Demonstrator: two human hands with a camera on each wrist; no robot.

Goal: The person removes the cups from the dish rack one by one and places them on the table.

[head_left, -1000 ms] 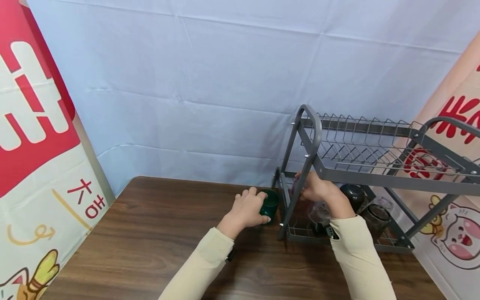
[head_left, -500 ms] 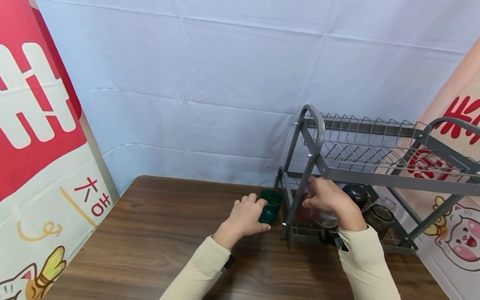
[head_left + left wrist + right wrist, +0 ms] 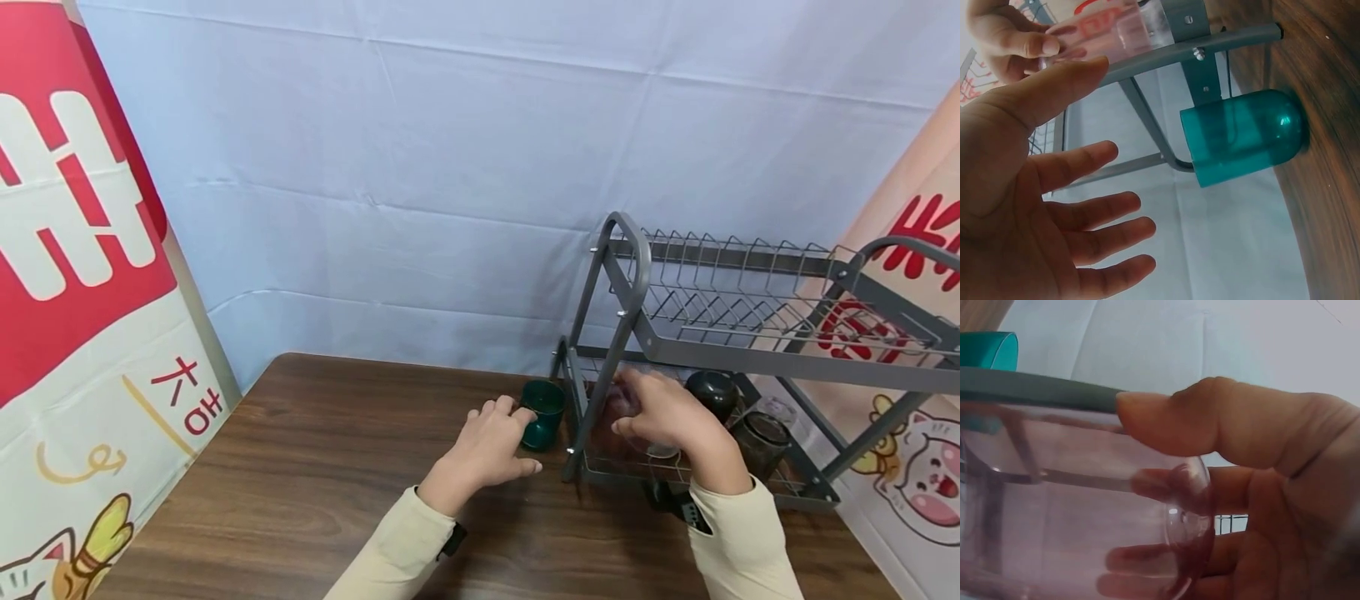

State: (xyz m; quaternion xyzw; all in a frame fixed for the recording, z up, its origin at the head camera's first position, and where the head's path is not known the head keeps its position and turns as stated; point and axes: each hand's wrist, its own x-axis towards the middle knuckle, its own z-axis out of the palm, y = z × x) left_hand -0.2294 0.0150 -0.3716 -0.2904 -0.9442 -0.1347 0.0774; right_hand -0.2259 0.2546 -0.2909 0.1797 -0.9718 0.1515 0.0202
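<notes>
My left hand [image 3: 491,446] hovers over the table beside a teal cup [image 3: 542,421], fingers spread and nothing in it. In the left wrist view, a gap separates those fingers from the cup [image 3: 1247,137], which stands upright at the rack's left end. Inside the lower tier, my right hand [image 3: 667,412] has its thumb and fingers around the base end of a see-through pink glass [image 3: 1072,519]. Its fingers show through the wall in the right wrist view. From the head, a rack post and the hand partly hide this glass [image 3: 618,408].
A grey two-tier dish rack [image 3: 757,354] stands at the right, its wire upper tier above my right hand. Low inside it are a black rounded item [image 3: 712,392] and a dark glass [image 3: 761,437]. A blue-white cloth [image 3: 420,167] hangs behind the wooden table [image 3: 337,492].
My left hand has drawn back a little from the teal cup, its thumb coming away. The right hand has moved rightward and nearer to me inside the lower tier.
</notes>
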